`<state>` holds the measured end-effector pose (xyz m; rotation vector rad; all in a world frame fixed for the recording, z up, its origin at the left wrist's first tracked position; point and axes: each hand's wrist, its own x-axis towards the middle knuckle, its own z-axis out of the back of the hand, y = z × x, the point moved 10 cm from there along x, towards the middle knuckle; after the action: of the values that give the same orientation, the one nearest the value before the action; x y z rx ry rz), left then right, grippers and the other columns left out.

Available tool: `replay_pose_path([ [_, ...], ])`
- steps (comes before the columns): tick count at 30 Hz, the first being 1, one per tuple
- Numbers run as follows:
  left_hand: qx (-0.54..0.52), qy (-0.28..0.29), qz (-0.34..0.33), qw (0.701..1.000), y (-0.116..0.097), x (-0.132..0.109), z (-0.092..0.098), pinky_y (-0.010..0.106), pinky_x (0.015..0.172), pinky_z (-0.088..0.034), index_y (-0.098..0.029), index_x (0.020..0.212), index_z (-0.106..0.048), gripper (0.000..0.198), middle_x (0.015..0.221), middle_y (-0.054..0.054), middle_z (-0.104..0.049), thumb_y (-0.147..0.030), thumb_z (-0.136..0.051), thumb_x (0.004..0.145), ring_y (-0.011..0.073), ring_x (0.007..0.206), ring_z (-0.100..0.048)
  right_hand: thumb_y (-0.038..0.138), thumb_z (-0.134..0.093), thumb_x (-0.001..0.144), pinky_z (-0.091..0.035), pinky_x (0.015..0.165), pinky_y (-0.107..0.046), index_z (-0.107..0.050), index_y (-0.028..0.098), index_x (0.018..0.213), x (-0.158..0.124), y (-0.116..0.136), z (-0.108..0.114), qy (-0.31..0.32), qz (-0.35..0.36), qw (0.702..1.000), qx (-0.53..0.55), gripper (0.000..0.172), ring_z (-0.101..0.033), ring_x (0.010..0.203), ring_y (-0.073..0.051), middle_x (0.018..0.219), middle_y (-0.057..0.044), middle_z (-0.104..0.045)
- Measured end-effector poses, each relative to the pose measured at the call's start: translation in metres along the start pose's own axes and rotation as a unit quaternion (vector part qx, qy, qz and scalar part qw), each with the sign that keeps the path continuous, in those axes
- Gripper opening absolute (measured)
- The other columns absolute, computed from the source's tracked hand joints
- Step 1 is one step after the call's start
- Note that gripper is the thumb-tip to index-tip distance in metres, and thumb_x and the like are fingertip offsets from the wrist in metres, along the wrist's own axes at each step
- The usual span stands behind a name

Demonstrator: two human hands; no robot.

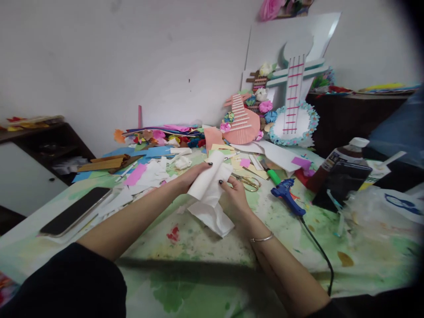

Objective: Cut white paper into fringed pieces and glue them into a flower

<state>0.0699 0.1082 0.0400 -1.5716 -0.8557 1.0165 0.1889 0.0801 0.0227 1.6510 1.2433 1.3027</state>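
White paper sheet [208,177], partly rolled: clamped in left hand [193,176] and right hand [237,196], above the tabletop [202,249] near its front edge. Blue glue gun [286,195]: towards right edge.

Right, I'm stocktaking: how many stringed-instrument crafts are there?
3 by the wall: pink instrument at left, white instrument at right, brown instrument behind, partly hidden. Others may be hidden.

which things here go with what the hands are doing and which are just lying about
In the job: white paper, held by the left hand and right hand; perhaps the scissors and glue gun close by.

Lying about, probably: phone at far left, bottle, plastic bag.
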Motion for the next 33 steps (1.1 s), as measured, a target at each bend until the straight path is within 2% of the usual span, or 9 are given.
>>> replay_pose_path([
  [5,-0.198,-0.044,-0.016,0.979,0.006,-0.006,0.005,0.028,0.066,-0.055,-0.014,0.099,-0.061,0.037,0.072,0.005,-0.071,-0.044,-0.053,0.078,0.0204,0.068,-0.068,0.029,-0.07,0.068,-0.047,0.076,-0.029,-0.069,0.018,0.079,0.007,0.015,0.014,-0.041,0.014,0.997,0.067,0.016,-0.06,0.091,-0.02,0.095,-0.004,-0.069],
  [11,-0.241,-0.023,-0.014,0.97,0.019,-0.008,0.009,0.038,0.082,-0.055,-0.012,0.11,-0.059,0.046,0.088,0.011,-0.073,-0.04,-0.057,0.074,0.0282,0.09,-0.068,0.032,-0.065,0.069,-0.05,0.076,-0.031,-0.059,0.022,0.087,0.039,0.033,0.025,-0.095,0.011,0.982,0.166,0.021,-0.064,0.083,-0.018,0.088,0.0,-0.069],
  [14,-0.258,-0.068,-0.041,0.963,0.018,-0.007,0.027,0.039,0.084,-0.055,-0.015,0.109,-0.058,0.044,0.094,0.009,-0.072,-0.04,-0.06,0.073,0.0273,0.093,-0.068,0.039,-0.062,0.07,-0.05,0.076,-0.032,-0.057,0.023,0.089,0.057,0.036,0.028,-0.098,0.008,0.975,0.198,0.025,-0.063,0.091,-0.02,0.093,-0.001,-0.069],
  [18,-0.211,-0.113,-0.013,0.971,0.032,-0.003,0.041,0.039,0.079,-0.057,-0.017,0.104,-0.059,0.041,0.096,0.009,-0.072,-0.035,-0.067,0.069,0.0261,0.088,-0.069,0.048,-0.056,0.073,-0.051,0.072,-0.036,-0.057,0.023,0.082,0.07,0.021,0.03,-0.091,-0.018,0.972,0.217,0.027,-0.063,0.089,-0.023,0.083,-0.004,-0.069],
  [21,-0.181,-0.126,-0.005,0.975,0.041,0.001,0.042,0.037,0.074,-0.058,-0.015,0.1,-0.06,0.039,0.094,0.01,-0.071,-0.027,-0.07,0.065,0.0245,0.082,-0.069,0.046,-0.056,0.074,-0.05,0.065,-0.035,-0.055,0.024,0.072,0.071,0.009,0.037,-0.097,-0.023,0.969,0.228,0.022,-0.061,0.073,-0.022,0.065,-0.001,-0.062],
  [23,-0.155,-0.144,-0.008,0.977,0.043,0.002,0.044,0.036,0.068,-0.059,-0.013,0.097,-0.06,0.036,0.089,0.011,-0.071,-0.024,-0.07,0.064,0.0233,0.074,-0.069,0.039,-0.056,0.075,-0.048,0.059,-0.031,-0.047,0.024,0.06,0.071,0.007,0.044,-0.105,-0.016,0.966,0.236,0.023,-0.054,0.057,-0.017,0.051,0.002,-0.05],
  [25,-0.122,-0.175,-0.025,0.977,0.038,-0.002,0.05,0.033,0.061,-0.057,-0.012,0.094,-0.06,0.033,0.083,0.01,-0.07,-0.023,-0.069,0.063,0.021,0.068,-0.067,0.03,-0.053,0.076,-0.043,0.051,-0.027,-0.033,0.023,0.05,0.07,0.01,0.051,-0.113,-0.008,0.963,0.245,0.034,-0.038,0.042,-0.012,0.042,0.005,-0.033],
  [28,-0.061,-0.233,-0.073,0.968,0.019,-0.016,0.059,0.025,0.054,-0.052,-0.013,0.088,-0.059,0.032,0.077,0.005,-0.067,-0.024,-0.071,0.061,0.0168,0.063,-0.062,0.021,-0.047,0.077,-0.031,0.04,-0.023,-0.018,0.02,0.046,0.068,0.019,0.057,-0.123,-0.001,0.96,0.252,0.043,-0.017,0.035,-0.008,0.041,0.007,-0.016],
  [33,0.025,-0.298,-0.124,0.946,-0.007,-0.04,0.062,0.026,0.054,-0.047,-0.014,0.09,-0.058,0.039,0.082,0.005,-0.065,-0.029,-0.073,0.057,0.019,0.068,-0.06,0.018,-0.04,0.077,-0.022,0.037,-0.022,-0.014,0.019,0.048,0.063,0.035,0.042,-0.131,0.023,0.958,0.253,0.039,-0.011,0.035,-0.008,0.042,0.007,-0.012],
])
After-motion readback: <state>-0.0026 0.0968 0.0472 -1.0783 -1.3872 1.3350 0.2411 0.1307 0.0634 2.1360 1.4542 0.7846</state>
